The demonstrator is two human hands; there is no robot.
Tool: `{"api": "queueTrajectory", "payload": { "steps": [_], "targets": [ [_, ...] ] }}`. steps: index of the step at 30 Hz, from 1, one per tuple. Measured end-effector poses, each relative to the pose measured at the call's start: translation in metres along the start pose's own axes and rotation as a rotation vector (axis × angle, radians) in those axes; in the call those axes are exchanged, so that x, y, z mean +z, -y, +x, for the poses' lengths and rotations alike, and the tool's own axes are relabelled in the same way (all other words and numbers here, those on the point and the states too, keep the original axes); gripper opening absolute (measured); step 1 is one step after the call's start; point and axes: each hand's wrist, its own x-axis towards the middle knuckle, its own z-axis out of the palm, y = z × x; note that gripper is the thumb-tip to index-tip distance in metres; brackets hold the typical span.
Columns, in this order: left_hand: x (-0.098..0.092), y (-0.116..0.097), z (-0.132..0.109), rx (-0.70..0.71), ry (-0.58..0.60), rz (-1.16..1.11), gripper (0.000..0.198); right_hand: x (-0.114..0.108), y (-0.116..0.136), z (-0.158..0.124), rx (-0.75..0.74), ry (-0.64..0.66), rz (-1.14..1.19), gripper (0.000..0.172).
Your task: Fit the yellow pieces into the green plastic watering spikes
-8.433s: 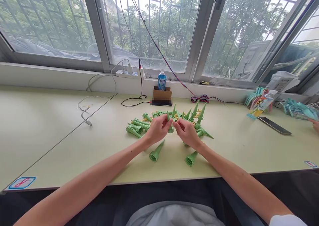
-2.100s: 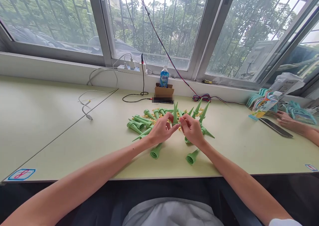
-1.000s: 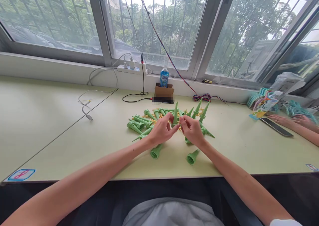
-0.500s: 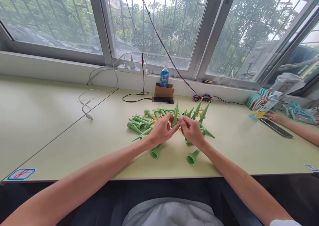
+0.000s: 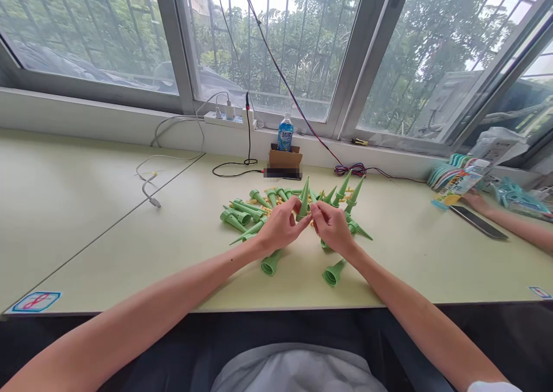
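Note:
My left hand (image 5: 280, 223) is closed on a green plastic spike (image 5: 305, 199), a hollow cone with its point up. Close beside it, my right hand (image 5: 332, 223) is pinched at the lower side of that spike; whatever lies between its fingertips is too small to make out. Around both hands lie several more green spikes (image 5: 242, 213), some on their sides and some standing (image 5: 354, 195). Small yellow pieces (image 5: 264, 202) show among them. Nearer me, one spike (image 5: 269, 264) lies below my left wrist and another (image 5: 332, 274) below my right, their threaded open ends facing me.
At the back stand a blue bottle (image 5: 285, 132) and a small cardboard box (image 5: 284, 158). Cables (image 5: 246, 162) run along the table's far side. To the right are a phone (image 5: 478, 222), a drink pouch (image 5: 460, 185) and another person's hand (image 5: 477, 202).
My hands and the spike stay almost exactly where they were. At the right, the other person's hand and the pouch have shifted slightly.

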Motion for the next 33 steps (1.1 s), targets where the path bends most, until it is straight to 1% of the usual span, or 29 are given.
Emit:
{"api": "queueTrajectory", "payload": {
  "steps": [10, 16, 33],
  "targets": [
    [0.001, 0.0031, 0.0005, 0.0, 0.015, 0.012, 0.03, 0.0004, -0.0038, 0.0, -0.01, 0.004, -0.02, 0.044],
    [0.0013, 0.0014, 0.0001, -0.013, 0.027, 0.024, 0.03, -0.0003, -0.0028, 0.0005, -0.015, 0.016, -0.054, 0.043],
    [0.0015, 0.0011, 0.0003, -0.029, 0.05, 0.045, 0.025, 0.0002, -0.0051, 0.0004, -0.024, 0.031, -0.06, 0.041]
  ]
}}
